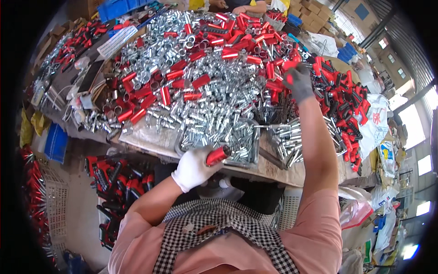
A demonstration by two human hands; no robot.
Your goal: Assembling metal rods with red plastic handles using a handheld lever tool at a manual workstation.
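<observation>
My left hand (pixel 197 168), in a white glove, is closed around a red tube (pixel 217 156) with a dark, open-looking end, just in front of the table's near edge. Stretched far out to the right, my right hand (pixel 301 84) wears a grey glove. Its fingers curl about a red part (pixel 289 79) at the border of the red heap; the glove hides most of that part's shape. Between the hands stands a clear tray (pixel 257 141) with small silver pins. Loose red tubes (pixel 200 81) lie scattered over the silver metal fittings (pixel 219 68).
Red-and-black handles (pixel 344 98) are heaped at the table's right. Silver rods (pixel 292 139) lie beside the tray. More red-and-black tools (pixel 121 187) are piled below on the left, near a white crate (pixel 55 201). Across the table, another person's arm (pixel 251 8) shows.
</observation>
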